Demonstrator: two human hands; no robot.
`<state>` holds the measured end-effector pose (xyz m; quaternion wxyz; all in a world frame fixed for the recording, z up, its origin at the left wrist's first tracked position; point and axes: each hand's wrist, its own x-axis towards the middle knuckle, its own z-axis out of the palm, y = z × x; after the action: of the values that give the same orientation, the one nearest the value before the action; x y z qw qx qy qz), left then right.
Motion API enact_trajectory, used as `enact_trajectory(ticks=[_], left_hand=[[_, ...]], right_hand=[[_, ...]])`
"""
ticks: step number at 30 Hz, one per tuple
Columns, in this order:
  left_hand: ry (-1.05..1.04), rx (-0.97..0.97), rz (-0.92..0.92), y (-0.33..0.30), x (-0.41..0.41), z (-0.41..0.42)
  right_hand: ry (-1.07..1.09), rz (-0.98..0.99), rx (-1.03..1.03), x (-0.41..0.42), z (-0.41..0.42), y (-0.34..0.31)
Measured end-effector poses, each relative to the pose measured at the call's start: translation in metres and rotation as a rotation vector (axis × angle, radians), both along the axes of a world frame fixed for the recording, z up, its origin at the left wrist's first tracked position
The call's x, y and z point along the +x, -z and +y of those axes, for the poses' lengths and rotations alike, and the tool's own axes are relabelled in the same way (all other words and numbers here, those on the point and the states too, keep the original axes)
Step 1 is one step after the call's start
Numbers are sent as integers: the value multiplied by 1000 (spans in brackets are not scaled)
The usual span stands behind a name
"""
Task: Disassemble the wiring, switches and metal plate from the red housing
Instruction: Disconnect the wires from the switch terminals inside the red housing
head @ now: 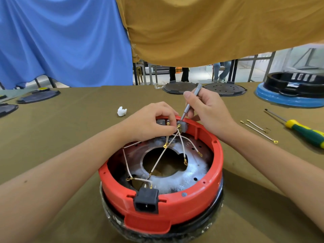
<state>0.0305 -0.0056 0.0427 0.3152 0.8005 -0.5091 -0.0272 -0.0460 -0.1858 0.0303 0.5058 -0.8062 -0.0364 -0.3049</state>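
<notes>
Right hand (208, 109) gripping slim screwdriver (190, 104) on grey switch (182, 126), left hand (152, 120) pinching wire terminal (178, 127) at frame centre: likely slip, gouging fingers.

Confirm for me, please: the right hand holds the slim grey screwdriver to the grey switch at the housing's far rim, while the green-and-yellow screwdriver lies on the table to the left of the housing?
Not quite. In the head view the green-and-yellow screwdriver lies on the table to the right of the red housing, not the left. The rest holds: the right hand holds the slim grey screwdriver to the grey switch at the far rim.
</notes>
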Motion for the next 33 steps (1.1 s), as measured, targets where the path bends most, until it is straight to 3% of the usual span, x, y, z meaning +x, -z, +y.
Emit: enact_trajectory(ticks=[3,9,13,21,27,33], left_hand=[[0,-3,-1,0,1,0],[-5,-2,8,0,0,0],[-1,23,9,-1,-1,0],[17,-12,9,-1,-2,1],[27,-16,16,0,-1,1],[36,-17,0,-1,0,2]], right_hand=[[-7,9,-13,0,-1,0],[-55,187,153,5,-4,-2],[-77,262,108,9,-1,-1],[-28,31,110,1,1,2],[-49,38,33,-4,1,0],[-71,-73,229,-8,2,1]])
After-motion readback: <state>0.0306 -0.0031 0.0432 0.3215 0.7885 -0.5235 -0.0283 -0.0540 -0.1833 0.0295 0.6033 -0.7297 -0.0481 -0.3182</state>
